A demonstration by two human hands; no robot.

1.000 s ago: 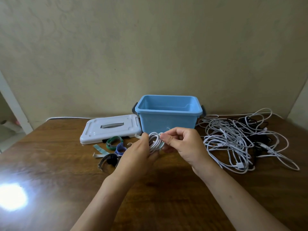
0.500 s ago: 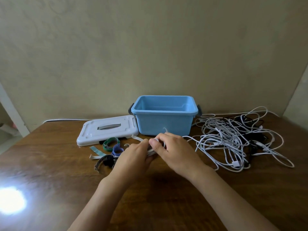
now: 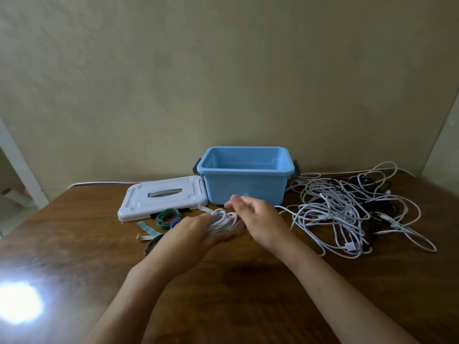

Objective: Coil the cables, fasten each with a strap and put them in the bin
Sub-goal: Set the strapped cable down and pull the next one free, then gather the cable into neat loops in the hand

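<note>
Hands point(image 3: 221, 227) on coil point(image 3: 221, 220), near bin point(image 3: 244, 188)

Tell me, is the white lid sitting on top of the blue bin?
No, the white lid lies flat on the table left of the open blue bin.

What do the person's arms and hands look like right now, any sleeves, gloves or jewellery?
Both forearms are bare up to the frame's lower edge: no sleeves show. The left hand and right hand wear no gloves, and no watch, ring or wristband can be seen. The fingers are motion-blurred, so small details cannot be told.
</note>
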